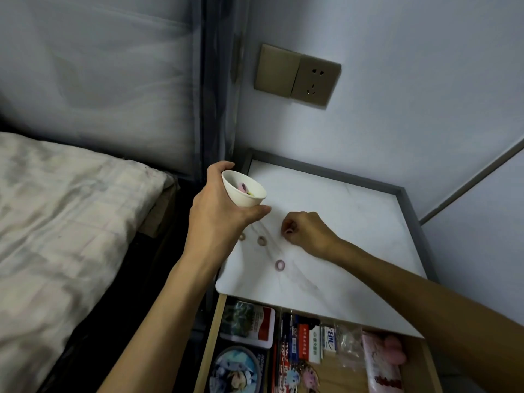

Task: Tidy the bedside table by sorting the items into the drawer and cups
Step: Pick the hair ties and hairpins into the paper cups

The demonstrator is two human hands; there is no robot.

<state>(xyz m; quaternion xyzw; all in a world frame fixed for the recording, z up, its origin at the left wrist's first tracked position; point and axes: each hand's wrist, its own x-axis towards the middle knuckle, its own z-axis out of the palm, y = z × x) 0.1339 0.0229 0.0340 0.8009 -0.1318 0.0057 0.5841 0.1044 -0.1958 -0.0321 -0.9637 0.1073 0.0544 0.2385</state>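
Left grip (pixel 224 211) is curled round a white cup (pixel 243 191) holding a few rings, over the counter's (pixel 354 222) left edge. Three loose rings (pixel 261 240) lie below it, then the right grip (pixel 306 229) is pinching a pink ring (pixel 288 231). The drawer (pixel 210 344) sits open at the near side.

drawer (pixel 215 336) contents cut off below

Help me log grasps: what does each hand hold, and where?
The left hand grips the white cup round its side. The right hand pinches a small pink ring by its rim.
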